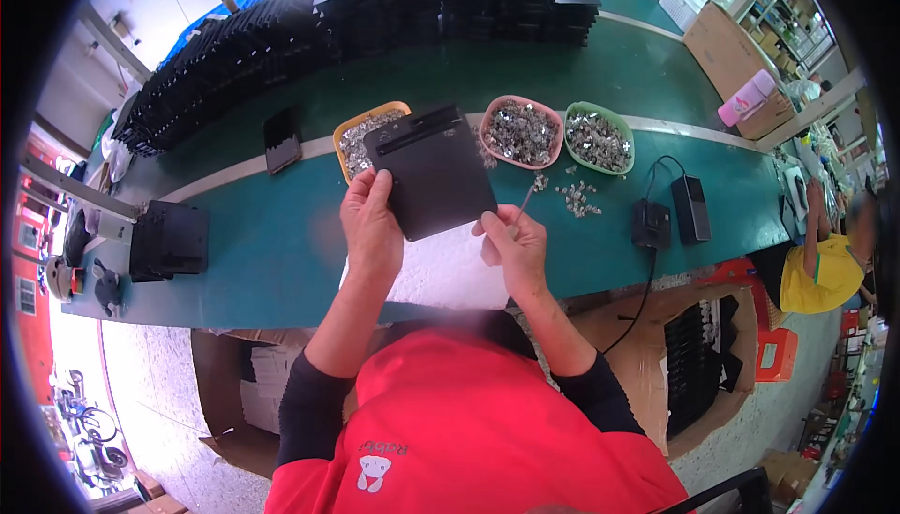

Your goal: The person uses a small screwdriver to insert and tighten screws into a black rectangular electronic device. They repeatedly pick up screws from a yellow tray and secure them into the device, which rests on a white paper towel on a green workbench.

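Note:
In front of me a flat black plastic panel (436,186) with a slot along its far edge is held tilted over a white foam pad (441,275). My left hand (373,223) is closed on the panel's left edge, thumb on top. At its near right corner, my right hand (517,249) is pinched, with a thin metal tool (527,199) sticking up from the fingers. Behind the panel stand a yellow basket (341,143), a pink basket (485,129) and a green basket (631,153), all filled with small shiny metal pieces. Loose metal pieces (578,201) lie beside the green basket.
Long stacks of black panels (253,54) line the table's far side. A phone (281,141) and a black box-like part (169,240) are to the left. On the right are black corded devices (691,209). Cardboard boxes (750,355) stand below; a person in yellow (825,275) is at right.

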A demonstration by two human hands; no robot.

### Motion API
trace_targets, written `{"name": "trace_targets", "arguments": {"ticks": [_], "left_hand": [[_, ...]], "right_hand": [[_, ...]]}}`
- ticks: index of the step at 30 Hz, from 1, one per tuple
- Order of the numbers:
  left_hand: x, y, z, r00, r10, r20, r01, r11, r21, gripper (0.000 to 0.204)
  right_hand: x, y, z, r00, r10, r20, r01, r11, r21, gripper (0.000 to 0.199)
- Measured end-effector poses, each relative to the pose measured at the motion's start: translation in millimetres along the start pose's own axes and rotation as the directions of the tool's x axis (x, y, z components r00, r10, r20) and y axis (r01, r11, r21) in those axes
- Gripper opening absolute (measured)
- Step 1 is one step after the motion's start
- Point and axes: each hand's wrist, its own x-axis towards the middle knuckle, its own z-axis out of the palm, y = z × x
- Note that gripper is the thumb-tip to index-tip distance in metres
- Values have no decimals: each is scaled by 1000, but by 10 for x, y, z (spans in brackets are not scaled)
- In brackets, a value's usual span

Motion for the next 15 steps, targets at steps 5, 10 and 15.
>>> {"name": "trace_targets", "arguments": {"ticks": [5,10,15], "left_hand": [[49,-233,73,990,-7,138,-52,904,424,28],[-280,-589,-321,721,146,678,-693,126,710,28],[-256,-679,-433,637,82,766,-770,52,635,29]], "right_hand": [[528,-435,-240,978,29,-209,9,983,181,11],[1579,-901,-720,951,-33,-308,114,962,247,12],[3022,-1287,-981,936,-134,-324,211,954,213,10]]}}
